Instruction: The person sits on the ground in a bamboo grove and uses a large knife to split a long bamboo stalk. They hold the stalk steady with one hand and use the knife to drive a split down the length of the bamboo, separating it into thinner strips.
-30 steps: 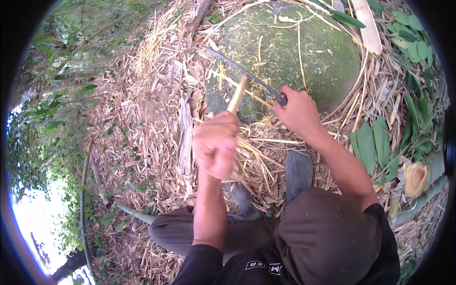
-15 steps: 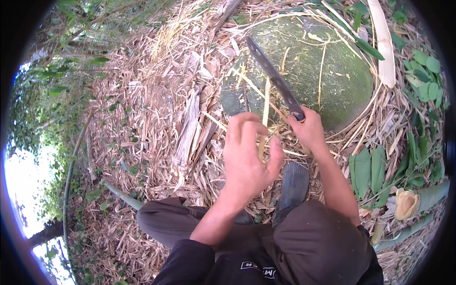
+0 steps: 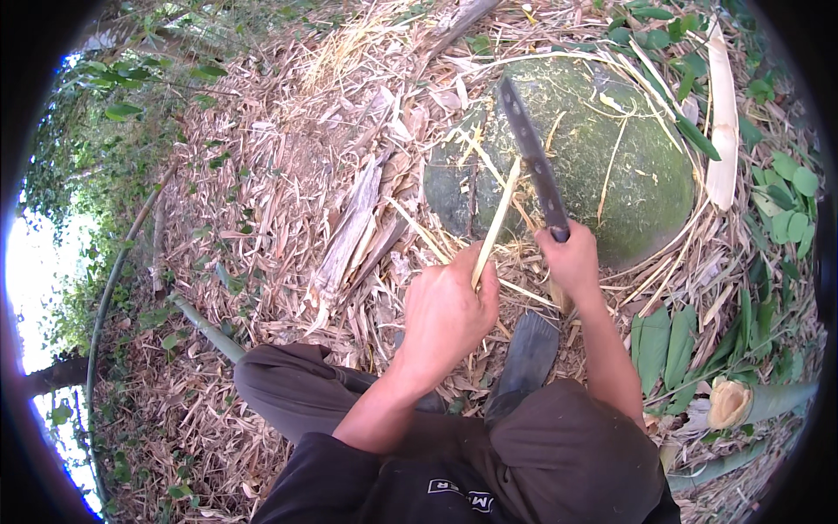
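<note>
Left hand point(image 3: 447, 307) grips strip point(image 3: 496, 223); right hand point(image 3: 572, 260) knife point(image 3: 532, 162).

Ground point(image 3: 262, 175): dry leaves, mossy boulder point(image 3: 611, 166), probably bamboo strips.

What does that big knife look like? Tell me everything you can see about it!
The knife has a long, flat, dark grey blade that looks like worn metal, straight and fairly narrow, with a blunt squared tip. The right hand is wrapped around its handle, so the handle is hidden. The blade points up and away from the person, leaning slightly left, above the mossy green boulder. A thin pale bamboo strip, held by the left hand, meets the blade's left edge about midway along.
</note>
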Demonstrator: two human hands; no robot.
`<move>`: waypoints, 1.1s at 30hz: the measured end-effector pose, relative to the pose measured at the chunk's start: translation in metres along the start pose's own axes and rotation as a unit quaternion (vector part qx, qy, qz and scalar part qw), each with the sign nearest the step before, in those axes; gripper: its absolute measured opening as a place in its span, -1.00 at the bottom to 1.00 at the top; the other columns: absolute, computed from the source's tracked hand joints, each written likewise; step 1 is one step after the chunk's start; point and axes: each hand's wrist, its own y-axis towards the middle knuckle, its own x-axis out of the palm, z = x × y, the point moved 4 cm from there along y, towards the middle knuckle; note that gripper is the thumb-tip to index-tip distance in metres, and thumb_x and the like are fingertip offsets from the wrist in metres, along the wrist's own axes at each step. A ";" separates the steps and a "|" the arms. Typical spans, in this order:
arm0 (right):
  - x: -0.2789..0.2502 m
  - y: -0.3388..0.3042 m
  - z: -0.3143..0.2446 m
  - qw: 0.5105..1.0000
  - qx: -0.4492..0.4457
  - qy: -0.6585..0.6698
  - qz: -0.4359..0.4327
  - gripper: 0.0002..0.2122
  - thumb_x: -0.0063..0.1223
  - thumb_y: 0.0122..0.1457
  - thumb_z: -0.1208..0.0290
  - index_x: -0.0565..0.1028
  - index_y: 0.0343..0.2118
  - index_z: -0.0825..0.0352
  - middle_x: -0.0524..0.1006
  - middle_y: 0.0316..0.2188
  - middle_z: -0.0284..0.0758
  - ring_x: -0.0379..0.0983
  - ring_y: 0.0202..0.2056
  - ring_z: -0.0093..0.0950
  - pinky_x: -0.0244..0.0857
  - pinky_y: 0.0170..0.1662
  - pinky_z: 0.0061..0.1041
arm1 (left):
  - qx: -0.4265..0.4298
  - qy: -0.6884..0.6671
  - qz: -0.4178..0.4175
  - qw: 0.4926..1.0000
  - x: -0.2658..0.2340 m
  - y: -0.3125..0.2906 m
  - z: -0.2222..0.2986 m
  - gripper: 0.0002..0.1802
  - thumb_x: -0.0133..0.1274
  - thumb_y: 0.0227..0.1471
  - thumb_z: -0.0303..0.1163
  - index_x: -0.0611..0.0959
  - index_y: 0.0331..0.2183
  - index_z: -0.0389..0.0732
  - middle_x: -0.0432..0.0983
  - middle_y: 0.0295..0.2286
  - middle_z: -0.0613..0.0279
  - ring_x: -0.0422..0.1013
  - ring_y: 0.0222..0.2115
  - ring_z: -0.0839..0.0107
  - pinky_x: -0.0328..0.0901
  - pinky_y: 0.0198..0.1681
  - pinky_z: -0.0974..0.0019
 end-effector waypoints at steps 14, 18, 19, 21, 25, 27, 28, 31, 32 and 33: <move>0.000 -0.047 -0.065 0.975 -0.210 -0.069 0.005 -0.79 0.27 -0.07 0.36 0.45 -0.53 0.34 0.47 -0.67 -0.09 0.48 -0.57 -0.04 0.33 -0.45 -0.18 | -0.041 -0.022 -0.025 0.999 0.000 0.005 -0.009 -0.85 0.14 -0.02 -0.48 0.68 -0.34 -0.30 0.60 -0.46 -0.09 0.52 -0.45 -0.06 0.36 -0.37 -0.07; 0.002 -0.060 -0.082 0.954 -0.275 -0.118 0.017 -0.82 0.25 -0.06 0.39 0.49 -0.53 0.38 0.50 -0.67 -0.08 0.47 -0.61 -0.07 0.31 -0.49 -0.28 | 0.214 0.074 0.108 0.968 0.002 -0.003 -0.006 -0.90 0.12 -0.03 -0.49 0.65 -0.38 -0.26 0.54 -0.62 -0.07 0.50 -0.59 -0.06 0.36 -0.49 -0.01; 0.001 -0.058 -0.083 0.941 -0.301 -0.148 0.035 -0.83 0.24 -0.05 0.41 0.49 -0.52 0.39 0.50 -0.68 -0.09 0.45 -0.64 -0.10 0.29 -0.51 -0.33 | 0.163 0.033 0.109 0.980 0.001 -0.001 -0.009 -0.92 0.12 -0.03 -0.48 0.65 -0.41 -0.26 0.53 -0.64 -0.05 0.49 -0.61 -0.06 0.36 -0.50 0.00; 0.008 -0.037 -0.066 0.977 -0.194 -0.089 -0.004 -0.79 0.26 -0.02 0.31 0.51 -0.53 0.34 0.49 -0.68 -0.08 0.50 -0.59 -0.08 0.34 -0.48 -0.27 | 0.038 -0.038 0.057 0.997 -0.001 0.009 -0.011 -0.92 0.12 -0.01 -0.47 0.65 -0.45 -0.27 0.51 -0.67 -0.05 0.48 -0.63 -0.06 0.36 -0.50 -0.01; 0.006 -0.050 -0.074 0.973 -0.201 -0.108 -0.022 -0.77 0.27 0.00 0.23 0.55 -0.52 0.31 0.50 -0.69 -0.11 0.51 -0.59 -0.07 0.36 -0.48 -0.21 | 0.023 -0.023 0.013 0.999 0.000 0.012 -0.028 -0.84 0.10 0.03 -0.45 0.67 -0.32 -0.29 0.55 -0.47 -0.12 0.50 -0.41 -0.09 0.36 -0.29 -0.01; 0.003 -0.061 -0.082 0.959 -0.244 -0.144 0.000 -0.79 0.28 -0.01 0.26 0.58 -0.50 0.32 0.54 -0.66 -0.12 0.54 -0.58 -0.12 0.38 -0.48 -0.22 | 0.106 0.022 0.021 0.994 0.000 0.005 -0.019 -0.80 0.11 0.02 -0.46 0.68 -0.26 -0.29 0.58 -0.33 -0.15 0.51 -0.27 -0.05 0.35 -0.17 0.00; 0.004 -0.054 -0.073 0.970 -0.208 -0.128 0.007 -0.79 0.28 0.00 0.25 0.58 -0.50 0.32 0.54 -0.66 -0.12 0.55 -0.58 -0.13 0.38 -0.47 -0.22 | 0.163 0.028 0.094 0.982 -0.003 0.008 -0.014 -0.83 0.11 0.06 -0.43 0.68 -0.31 -0.30 0.58 -0.44 -0.09 0.52 -0.38 -0.03 0.37 -0.26 0.06; -0.002 -0.020 -0.054 0.993 -0.096 -0.064 0.012 -0.85 0.25 -0.05 0.38 0.55 -0.51 0.36 0.49 -0.68 -0.07 0.52 -0.59 -0.12 0.34 -0.48 -0.28 | -0.016 -0.038 -0.027 0.999 -0.008 0.019 -0.027 -0.82 0.05 0.11 -0.41 0.65 -0.41 -0.32 0.49 -0.65 -0.13 0.47 -0.55 -0.19 0.35 -0.43 -0.05; -0.007 -0.023 -0.055 0.992 -0.102 -0.080 0.008 -0.85 0.26 -0.05 0.39 0.56 -0.51 0.36 0.49 -0.68 -0.08 0.52 -0.60 -0.13 0.34 -0.48 -0.28 | -0.003 -0.041 -0.025 0.999 -0.012 0.015 -0.018 -0.82 0.05 0.11 -0.41 0.65 -0.40 -0.32 0.48 -0.65 -0.14 0.47 -0.55 -0.19 0.35 -0.43 -0.06; -0.008 -0.029 -0.056 0.990 -0.107 -0.094 -0.002 -0.85 0.26 -0.06 0.39 0.56 -0.50 0.36 0.49 -0.68 -0.09 0.52 -0.60 -0.13 0.34 -0.48 -0.29 | 0.006 -0.042 -0.023 0.999 -0.015 0.012 -0.012 -0.82 0.05 0.11 -0.41 0.65 -0.40 -0.32 0.48 -0.65 -0.15 0.46 -0.54 -0.19 0.35 -0.43 -0.06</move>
